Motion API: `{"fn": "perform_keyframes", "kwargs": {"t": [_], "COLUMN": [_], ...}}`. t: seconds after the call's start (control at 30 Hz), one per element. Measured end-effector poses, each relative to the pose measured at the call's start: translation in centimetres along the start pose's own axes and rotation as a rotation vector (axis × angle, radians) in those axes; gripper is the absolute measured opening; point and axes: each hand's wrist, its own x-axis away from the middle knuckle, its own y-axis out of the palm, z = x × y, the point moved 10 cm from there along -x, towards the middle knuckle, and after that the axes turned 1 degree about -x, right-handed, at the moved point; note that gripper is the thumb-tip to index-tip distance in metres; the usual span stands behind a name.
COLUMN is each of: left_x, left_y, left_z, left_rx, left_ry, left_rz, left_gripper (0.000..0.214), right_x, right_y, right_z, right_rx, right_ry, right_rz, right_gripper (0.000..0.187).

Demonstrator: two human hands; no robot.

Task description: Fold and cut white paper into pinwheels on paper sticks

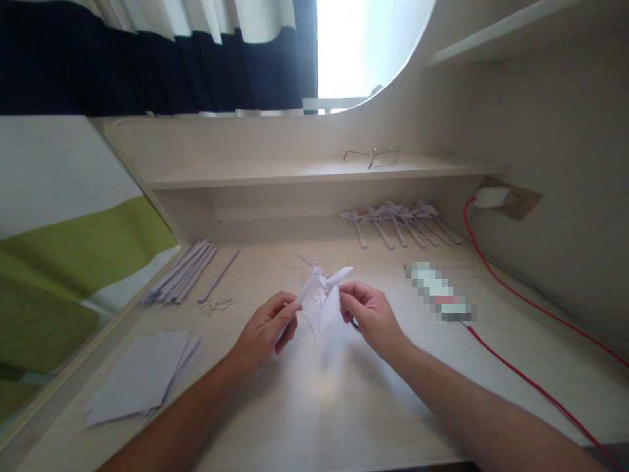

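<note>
A white paper pinwheel (pixel 331 307) is held up over the middle of the desk, its blades folded out around a centre. My left hand (pixel 275 322) is closed, thumb and fingers pinching a blade on the left side. On the opposite side, my right hand (pixel 369 311) pinches another blade between thumb and forefinger. A small dark curved piece (pixel 354 323) shows beneath the right hand; I cannot tell what it is. Thin pale strips lie on the desk behind the pinwheel, partly hidden by it.
Rolled paper sticks (pixel 184 272) and small pale bits (pixel 216 305) lie left, above stacked paper sheets (pixel 140 373). Several pinwheels on sticks (pixel 393 219) rest at the back right. Glasses (pixel 383 156) sit on the shelf (pixel 275 172). A red cable (pixel 531 387) joins a blurred-out device (pixel 439 292).
</note>
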Motion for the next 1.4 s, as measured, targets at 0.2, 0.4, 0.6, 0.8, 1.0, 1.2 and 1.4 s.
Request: {"fn": "perform_keyframes", "kwargs": {"t": [0.2, 0.4, 0.6, 0.8, 1.0, 1.2, 1.4], "left_x": [0.1, 0.6, 0.9, 0.8, 0.9, 1.0, 1.2], "left_y": [0.1, -0.2, -0.1, 0.0, 0.3, 0.7, 0.9], "left_z": [-0.7, 0.4, 1.7, 1.7, 1.8, 2.0, 1.9], "left_rx": [0.037, -0.176, -0.287, -0.266, -0.247, -0.287, -0.307], "left_ry": [-0.018, 0.073, 0.109, 0.123, 0.157, 0.175, 0.18], "left_rz": [0.0, 0.014, 0.033, 0.025, 0.008, -0.004, -0.017], "left_gripper": [0.029, 0.045, 0.038, 0.034, 0.03, 0.03, 0.03], "right_x": [0.1, 0.3, 0.3, 0.4, 0.6, 0.7, 0.8], "right_y": [0.1, 0.1, -0.1, -0.1, -0.2, 0.2, 0.2], "right_z": [0.1, 0.0, -0.6, -0.5, -0.2, 0.2, 0.0], "right_rx": [0.025, 0.023, 0.014, -0.003, 0.001, -0.021, -0.054], "right_ry": [-0.004, -0.007, -0.03, -0.026, -0.016, 0.014, 0.019], "right_rz": [-0.012, -0.026, -0.001, -0.003, 0.007, -0.019, -0.019], "right_gripper": [0.018, 0.017, 0.019, 0.019, 0.023, 0.024, 0.025]}}
